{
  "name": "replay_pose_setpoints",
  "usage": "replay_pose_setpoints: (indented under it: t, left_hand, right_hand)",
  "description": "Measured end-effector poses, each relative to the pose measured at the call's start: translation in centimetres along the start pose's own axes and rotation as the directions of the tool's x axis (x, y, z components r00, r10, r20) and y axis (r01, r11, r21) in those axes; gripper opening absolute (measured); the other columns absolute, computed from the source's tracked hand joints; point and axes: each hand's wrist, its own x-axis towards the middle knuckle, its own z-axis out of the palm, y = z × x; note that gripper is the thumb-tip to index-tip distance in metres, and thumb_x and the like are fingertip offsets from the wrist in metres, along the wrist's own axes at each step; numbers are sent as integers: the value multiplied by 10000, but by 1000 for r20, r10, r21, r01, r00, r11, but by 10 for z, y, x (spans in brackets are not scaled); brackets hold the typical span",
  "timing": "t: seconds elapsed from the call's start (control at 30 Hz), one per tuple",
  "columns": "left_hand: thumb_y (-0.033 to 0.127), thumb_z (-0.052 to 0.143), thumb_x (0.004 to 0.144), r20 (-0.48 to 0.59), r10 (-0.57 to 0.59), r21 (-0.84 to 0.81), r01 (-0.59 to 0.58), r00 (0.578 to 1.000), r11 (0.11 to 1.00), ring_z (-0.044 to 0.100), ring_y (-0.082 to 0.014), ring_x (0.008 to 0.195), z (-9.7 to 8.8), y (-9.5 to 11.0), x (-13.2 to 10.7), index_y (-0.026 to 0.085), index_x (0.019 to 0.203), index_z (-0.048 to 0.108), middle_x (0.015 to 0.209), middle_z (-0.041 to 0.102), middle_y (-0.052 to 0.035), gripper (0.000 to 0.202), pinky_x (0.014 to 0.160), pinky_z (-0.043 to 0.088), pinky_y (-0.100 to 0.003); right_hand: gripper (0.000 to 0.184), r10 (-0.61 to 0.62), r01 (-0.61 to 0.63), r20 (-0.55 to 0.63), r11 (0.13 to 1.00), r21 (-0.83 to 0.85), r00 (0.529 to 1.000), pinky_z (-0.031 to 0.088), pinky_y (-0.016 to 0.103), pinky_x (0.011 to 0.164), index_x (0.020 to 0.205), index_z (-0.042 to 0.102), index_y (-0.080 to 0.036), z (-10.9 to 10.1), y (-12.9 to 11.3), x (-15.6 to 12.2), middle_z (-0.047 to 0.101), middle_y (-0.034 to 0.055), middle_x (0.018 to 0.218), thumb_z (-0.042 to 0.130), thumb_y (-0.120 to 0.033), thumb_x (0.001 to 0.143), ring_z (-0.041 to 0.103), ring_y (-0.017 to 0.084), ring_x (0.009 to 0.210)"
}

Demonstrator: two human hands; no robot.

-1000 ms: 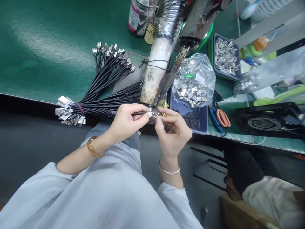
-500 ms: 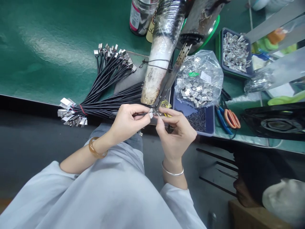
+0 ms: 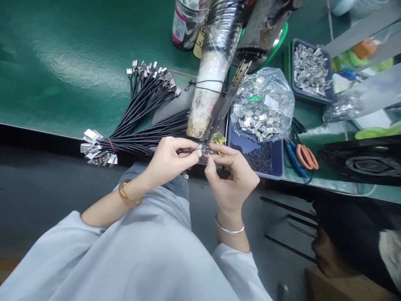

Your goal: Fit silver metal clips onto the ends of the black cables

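Note:
My left hand (image 3: 171, 161) pinches a thin black cable (image 3: 189, 150) between thumb and fingers. At its fingertips shows a small whitish piece (image 3: 199, 150). My right hand (image 3: 233, 177) is just to the right, its thumb and forefinger drawn together at a thin wire (image 3: 209, 154) by the cable end. How firmly the wire is pinched is hard to see. Right above both hands is the lower end of a perforated metal strip (image 3: 233, 90). A bundle of black cables (image 3: 140, 102) with metal USB plugs, tied with a red band, lies left of the hands.
A wrapped white tube (image 3: 203, 100) slants down over the bench. To the right are a bag of metal shells (image 3: 263, 108), a blue tray (image 3: 277, 167) with small black pieces, another bin (image 3: 328, 75), orange-and-blue-handled tools (image 3: 307, 156) and a black fan (image 3: 366, 161). Another person sits lower right.
The view has shifted slightly, so the bench things sit a little further right and lower. Both hands keep nearly the same place, with small finger movements at the cable end.

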Motion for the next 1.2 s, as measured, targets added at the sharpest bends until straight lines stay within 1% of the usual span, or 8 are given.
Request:
replay_pose_setpoints:
  t: [0.4,0.53,0.67,0.83,0.97,1.03,1.1,1.2]
  left_hand:
    - [213,649,763,-75,96,44,-93,993,995,588,-92,570,2,0,-2,125,738,817,700,760,-43,191,527,448,-169]
    - [201,652,756,-10,19,11,-19,1000,1000,613,-105,591,0,0,0,136,736,815,705,761,-32,177,533,471,-174]
    - [188,642,752,40,-31,-6,31,999,999,609,-97,578,-1,-2,0,137,748,820,693,757,-18,186,540,486,-168]
    - [199,643,758,46,-18,0,18,999,1000,647,-114,620,0,-6,-2,135,756,801,718,764,-25,171,615,533,-192]
    - [201,651,759,-35,56,77,-53,998,996,591,-97,564,0,-10,-6,118,731,741,638,692,-17,126,572,486,-189]
    - [215,657,787,-60,93,100,-86,994,991,551,-82,541,-1,-10,-8,117,748,722,650,680,-16,124,523,437,-178]
    - [220,660,812,-55,126,100,-120,991,988,544,-78,555,-3,-8,-9,120,777,723,695,697,-25,123,497,406,-168]
    - [202,653,820,-27,161,89,-158,987,983,597,-91,624,-4,-6,-10,124,785,728,765,729,-45,113,521,440,-154]
  right_hand:
    - [141,9,-12,-54,998,-60,998,637,317,759,815,667,-234,4,-4,6,797,1,921,726,-115,860,783,187,899]
    - [172,-33,32,-9,998,-62,999,640,337,790,807,642,-243,1,-4,5,777,-19,830,704,-92,862,789,198,915]
    - [182,-75,77,29,993,-87,997,636,313,799,831,633,-245,-2,-3,3,792,-6,899,696,-77,860,786,179,912]
    - [169,-136,132,-16,977,-165,991,627,278,747,868,641,-249,-1,-2,-1,806,11,952,713,-96,865,784,160,852]
    - [187,-203,180,-91,961,-211,975,619,230,702,865,647,-245,6,-2,-5,809,7,920,744,-86,843,781,139,799]
    - [176,-132,111,-125,980,-163,983,633,241,691,843,647,-243,8,-3,-7,802,5,910,742,-95,846,783,147,796]
    - [141,58,-61,-112,998,-21,992,650,258,666,822,641,-229,9,-5,-8,791,11,917,720,-121,866,782,153,771]
    - [127,276,-265,-31,945,189,961,654,254,635,791,633,-205,8,-8,-6,779,14,918,707,-149,877,769,140,711]
